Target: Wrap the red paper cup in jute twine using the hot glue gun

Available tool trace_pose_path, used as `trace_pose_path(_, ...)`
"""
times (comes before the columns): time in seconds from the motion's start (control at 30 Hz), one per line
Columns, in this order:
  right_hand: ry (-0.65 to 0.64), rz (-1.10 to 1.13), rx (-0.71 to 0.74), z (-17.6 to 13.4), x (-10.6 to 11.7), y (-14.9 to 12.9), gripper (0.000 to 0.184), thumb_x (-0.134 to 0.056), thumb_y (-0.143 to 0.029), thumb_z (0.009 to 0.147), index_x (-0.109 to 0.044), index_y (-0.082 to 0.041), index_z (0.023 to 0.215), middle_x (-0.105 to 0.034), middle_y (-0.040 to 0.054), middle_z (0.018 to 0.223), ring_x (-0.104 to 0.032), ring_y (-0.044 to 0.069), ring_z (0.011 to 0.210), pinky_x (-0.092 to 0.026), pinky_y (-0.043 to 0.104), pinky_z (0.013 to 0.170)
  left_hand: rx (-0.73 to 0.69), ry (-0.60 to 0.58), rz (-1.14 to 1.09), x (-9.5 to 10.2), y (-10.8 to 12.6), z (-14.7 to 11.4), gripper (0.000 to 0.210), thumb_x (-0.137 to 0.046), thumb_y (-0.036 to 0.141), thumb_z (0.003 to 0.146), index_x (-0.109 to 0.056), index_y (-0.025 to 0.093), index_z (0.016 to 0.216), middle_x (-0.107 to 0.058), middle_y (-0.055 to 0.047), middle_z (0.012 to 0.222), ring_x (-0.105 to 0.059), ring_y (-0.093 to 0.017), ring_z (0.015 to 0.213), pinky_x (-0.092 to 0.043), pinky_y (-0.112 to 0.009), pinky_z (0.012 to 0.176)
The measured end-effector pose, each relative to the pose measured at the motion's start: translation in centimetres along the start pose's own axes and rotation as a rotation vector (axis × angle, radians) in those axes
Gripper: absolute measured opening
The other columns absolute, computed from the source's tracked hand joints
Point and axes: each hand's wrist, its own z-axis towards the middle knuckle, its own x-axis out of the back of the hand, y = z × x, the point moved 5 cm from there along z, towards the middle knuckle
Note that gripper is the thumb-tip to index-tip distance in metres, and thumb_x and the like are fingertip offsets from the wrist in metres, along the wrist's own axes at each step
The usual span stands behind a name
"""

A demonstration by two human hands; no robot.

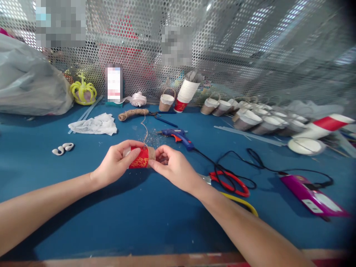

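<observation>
A red paper cup [139, 158] with gold markings lies on its side between my hands, above the blue table. My left hand [121, 159] is wrapped round its left part. At the cup's right end my right hand [172, 163] pinches the band of twine [151, 153] wound about it. A loose strand of the twine rises from the cup to a twine bundle [133, 114] behind it. Just beyond my right hand rests a blue glue gun [178, 135] with an orange trigger, its nozzle toward the left.
Scissors [232, 183] with red and yellow handles lie under my right forearm. A black cord runs to a purple power strip [311, 194]. Twine-wrapped cups [256, 116] and stacked white cups [189, 89] stand behind. White cloth [94, 124] and earbuds [63, 148] lie left.
</observation>
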Motion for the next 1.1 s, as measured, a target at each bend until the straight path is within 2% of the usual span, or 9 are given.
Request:
trace_pose_path(0.67,0.024,-0.033,-0.028,-0.1,0.0,-0.1,0.015,-0.060,-0.025,0.069,-0.046,-0.020,0.070,-0.053,-0.0018,0.062,-0.049,0.011,0.057,-0.041,0.027,0.055,-0.019,-0.016,0.037,-0.2,-0.3,-0.1,0.027,-0.053,0.034,0.083,-0.064,0.016,0.100,-0.068,-0.007,0.098,-0.062,-0.018,0.087,-0.049,-0.025,0.073)
trace_pose_path(0.9,-0.006,-0.019,0.026,-0.1,-0.1,-0.2,0.016,-0.059,-0.029,0.072,-0.047,-0.020,0.076,-0.057,0.0002,0.068,-0.053,0.013,0.061,-0.045,0.028,0.059,0.203,0.031,-0.284,-0.2,-1.3,0.3,0.030,-0.061,0.036,0.075,-0.064,0.014,0.095,-0.068,-0.004,0.082,-0.062,-0.013,0.064,-0.049,-0.023,0.058)
trace_pose_path(1.1,0.044,-0.118,0.051,-0.3,-0.5,-0.3,0.016,-0.060,-0.028,0.071,-0.047,-0.020,0.075,-0.060,0.0015,0.069,-0.056,0.014,0.062,-0.046,0.029,0.060,0.315,0.045,-0.431,-0.5,-1.6,0.2,0.030,-0.066,0.032,0.071,-0.063,0.013,0.094,-0.067,-0.002,0.072,-0.061,-0.011,0.058,-0.049,-0.021,0.055)
